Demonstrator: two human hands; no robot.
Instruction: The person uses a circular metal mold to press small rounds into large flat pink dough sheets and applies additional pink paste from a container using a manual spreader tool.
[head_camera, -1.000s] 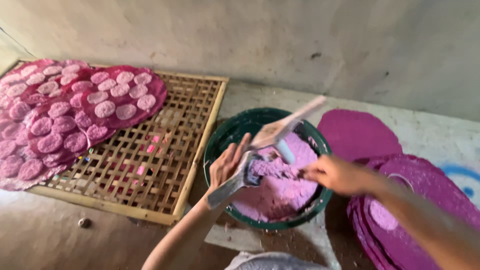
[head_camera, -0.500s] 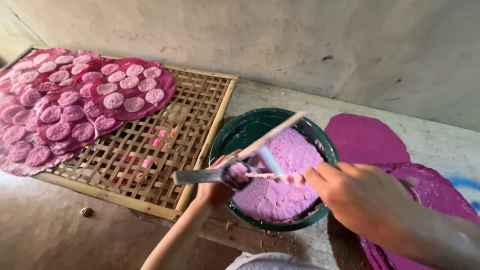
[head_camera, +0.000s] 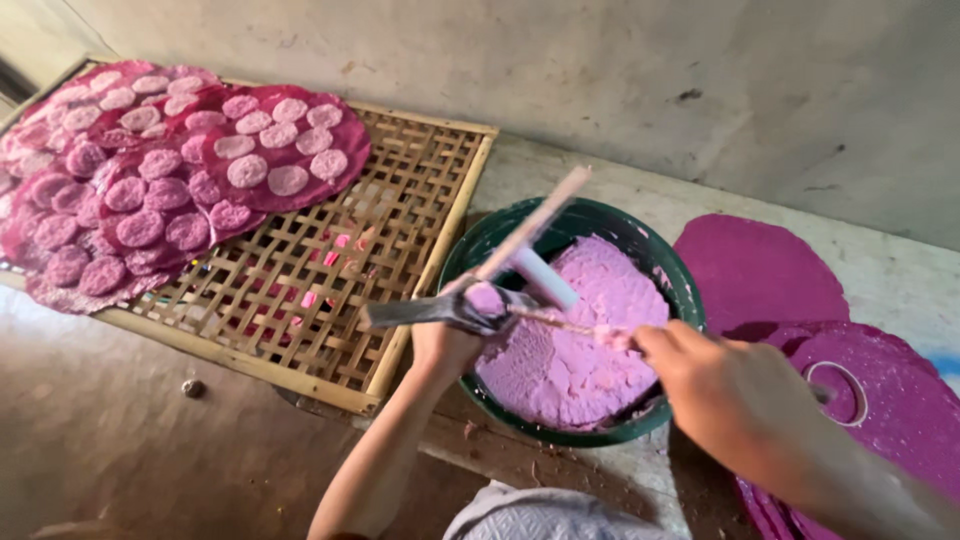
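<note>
Head camera view, looking down at a grey concrete worktop (head_camera: 600, 185) set against a plain wall. At centre sits a round dark green bowl (head_camera: 660, 262) filled with thick pale purple paste (head_camera: 575, 350). The left hand (head_camera: 447, 345) reaches up from below at the bowl's near left rim, its grip closed around a small flat metal scoop (head_camera: 440, 310) loaded with paste and held level over that rim. The right hand (head_camera: 735, 395) comes in from the lower right, its grip pinching a thin stick (head_camera: 560, 322) whose tip touches the paste on the scoop. A pale wooden paddle with a white handle (head_camera: 535, 245) leans in the bowl, its end rising over the far left rim. Left of the bowl lies a square woven bamboo lattice tray (head_camera: 400, 260), carrying dark pink round sheets dotted with lighter pink discs (head_camera: 190, 170) on its far left part. Right of the bowl, magenta round sheets (head_camera: 760, 270) lie overlapping on the worktop.
</note>
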